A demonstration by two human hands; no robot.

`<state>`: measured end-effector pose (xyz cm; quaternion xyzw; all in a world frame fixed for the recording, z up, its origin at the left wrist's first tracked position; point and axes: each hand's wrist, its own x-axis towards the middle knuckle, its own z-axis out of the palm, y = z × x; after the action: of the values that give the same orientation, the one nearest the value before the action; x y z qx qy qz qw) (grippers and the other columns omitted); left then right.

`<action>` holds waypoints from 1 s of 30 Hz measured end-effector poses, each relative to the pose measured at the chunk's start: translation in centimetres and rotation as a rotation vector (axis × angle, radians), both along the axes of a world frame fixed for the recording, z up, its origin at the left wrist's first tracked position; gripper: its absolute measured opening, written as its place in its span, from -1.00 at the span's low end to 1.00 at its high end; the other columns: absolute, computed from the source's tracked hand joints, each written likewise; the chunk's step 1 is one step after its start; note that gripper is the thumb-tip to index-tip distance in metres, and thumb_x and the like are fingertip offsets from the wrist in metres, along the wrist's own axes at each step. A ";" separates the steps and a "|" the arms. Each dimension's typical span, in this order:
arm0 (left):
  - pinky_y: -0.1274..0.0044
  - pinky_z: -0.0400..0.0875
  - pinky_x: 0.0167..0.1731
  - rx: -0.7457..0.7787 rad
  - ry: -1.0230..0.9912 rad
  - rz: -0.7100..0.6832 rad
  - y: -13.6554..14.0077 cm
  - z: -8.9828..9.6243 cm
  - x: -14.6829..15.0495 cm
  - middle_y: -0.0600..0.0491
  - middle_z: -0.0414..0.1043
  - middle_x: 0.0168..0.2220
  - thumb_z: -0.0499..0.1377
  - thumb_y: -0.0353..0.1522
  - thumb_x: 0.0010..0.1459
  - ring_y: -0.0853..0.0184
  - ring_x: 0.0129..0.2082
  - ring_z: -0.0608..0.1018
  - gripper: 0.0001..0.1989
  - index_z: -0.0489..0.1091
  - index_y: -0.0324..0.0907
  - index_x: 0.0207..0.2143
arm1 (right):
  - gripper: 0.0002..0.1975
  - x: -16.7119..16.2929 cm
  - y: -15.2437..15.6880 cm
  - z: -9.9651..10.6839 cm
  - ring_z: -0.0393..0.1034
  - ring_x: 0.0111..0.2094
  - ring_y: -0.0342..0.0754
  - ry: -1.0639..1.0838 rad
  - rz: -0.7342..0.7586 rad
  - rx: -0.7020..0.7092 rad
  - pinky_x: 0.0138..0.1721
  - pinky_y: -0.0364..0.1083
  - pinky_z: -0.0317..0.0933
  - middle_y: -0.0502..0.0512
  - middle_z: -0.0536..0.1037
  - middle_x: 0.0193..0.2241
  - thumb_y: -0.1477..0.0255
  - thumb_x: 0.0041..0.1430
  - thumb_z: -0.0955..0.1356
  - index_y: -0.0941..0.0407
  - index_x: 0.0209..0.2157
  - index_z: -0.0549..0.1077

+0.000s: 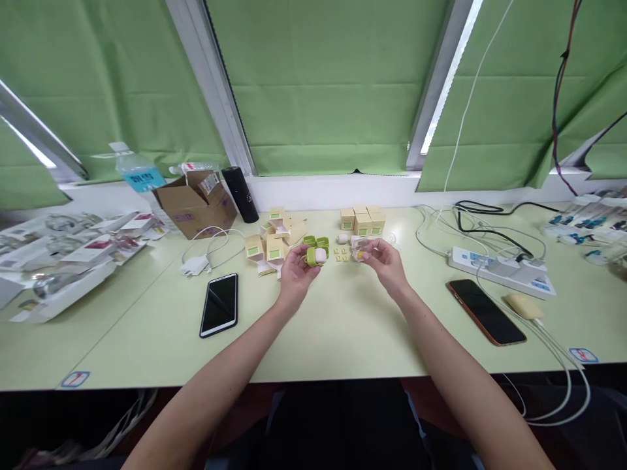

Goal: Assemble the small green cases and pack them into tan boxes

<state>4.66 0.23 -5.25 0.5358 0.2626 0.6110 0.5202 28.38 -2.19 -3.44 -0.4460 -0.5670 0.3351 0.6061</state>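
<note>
Two narrow grips at work: holding a green-and-white case (pixel 317 256) in the left hand (pixel 295 271) just left of a cluster of yellow pieces (pixel 341 254), pinching a clear item (pixel 356 247) in the right hand (pixel 385 262) just right of it.

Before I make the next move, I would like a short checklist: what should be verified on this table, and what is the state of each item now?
1. Left hand holds the small rounded green case with the pale pink block: ok.
2. Right hand holds the clear plastic item: ok.
3. Tiny yellow pieces lie uncovered on the pale table between the hands: ok.
4. Black-screened phone with white border lies apart from left hand: ok.
5. Exact contents of the clear plastic item: cannot tell.
</note>
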 end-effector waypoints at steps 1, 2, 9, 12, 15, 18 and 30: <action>0.38 0.52 0.02 0.000 0.003 0.001 0.0 0.1 0.0 -0.01 0.46 0.02 0.54 -0.27 -0.02 0.28 -0.10 0.61 -0.42 0.39 -0.08 0.01 | -0.60 -0.6 0.2 -0.6 0.55 -0.11 0.03 0.053 0.048 -0.018 -0.09 0.07 0.50 0.09 0.58 -0.16 0.11 0.12 0.51 0.04 -0.31 0.32; 0.39 0.52 0.01 0.000 0.006 0.003 -0.1 0.1 0.0 -0.01 0.46 0.01 0.54 -0.27 -0.03 0.29 -0.11 0.61 -0.42 0.39 -0.08 0.00 | -0.58 -1.1 0.3 -1.2 0.55 -0.11 0.03 0.096 0.092 -0.031 -0.10 0.08 0.51 0.10 0.58 -0.13 0.09 0.10 0.53 0.03 -0.27 0.32; 0.39 0.52 0.01 0.017 0.011 0.008 -0.1 0.2 0.1 -0.02 0.46 -0.02 0.55 -0.25 -0.04 0.25 -0.06 0.59 -0.41 0.38 -0.09 -0.01 | -0.35 -2.4 0.4 -3.1 0.57 -0.21 -0.01 0.163 0.269 -0.115 -0.29 -0.04 0.50 0.13 0.66 -0.13 0.10 0.03 0.60 -0.01 0.03 0.30; 0.40 0.51 0.01 0.025 0.028 -0.003 -0.3 0.2 0.2 -0.02 0.46 -0.02 0.54 -0.24 -0.03 0.26 -0.05 0.58 -0.41 0.38 -0.09 0.00 | -0.39 -2.5 0.0 -2.6 0.60 -0.17 0.01 0.226 0.309 -0.179 -0.29 -0.02 0.55 0.14 0.67 -0.10 0.13 0.06 0.61 0.00 0.01 0.34; 0.41 0.50 0.00 0.033 0.044 -0.004 -0.4 0.3 0.3 -0.02 0.46 -0.01 0.53 -0.24 -0.01 0.27 -0.07 0.58 -0.42 0.39 -0.09 0.01 | -0.45 -2.8 -0.3 -2.1 0.65 -0.19 0.03 0.289 0.343 -0.248 -0.26 0.05 0.61 0.11 0.65 -0.07 0.10 0.08 0.59 0.01 -0.04 0.38; 0.40 0.50 -0.01 0.045 0.060 -0.003 -0.4 0.3 0.2 -0.04 0.49 -0.01 0.52 -0.24 0.00 0.24 -0.07 0.58 -0.43 0.40 -0.10 0.01 | -0.46 -3.0 -0.4 -1.9 0.65 -0.28 0.00 0.342 0.353 -0.285 -0.34 -0.01 0.58 0.09 0.66 -0.12 0.07 0.07 0.60 0.03 -0.04 0.45; 0.36 0.51 0.02 0.114 0.177 0.043 0.1 -0.9 0.3 -0.08 0.53 0.03 0.48 -0.25 0.04 0.19 0.00 0.59 -0.47 0.44 -0.11 0.05 | -0.35 -3.2 -0.5 -2.3 0.57 -0.27 -0.03 0.398 0.449 -0.303 -0.33 -0.06 0.50 0.11 0.67 -0.15 0.33 -0.10 0.67 0.02 0.06 0.54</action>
<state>4.94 0.32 -6.15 0.6106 0.2838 0.5863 0.4505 25.18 -2.71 -5.72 -0.3207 -0.4653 0.6214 0.5427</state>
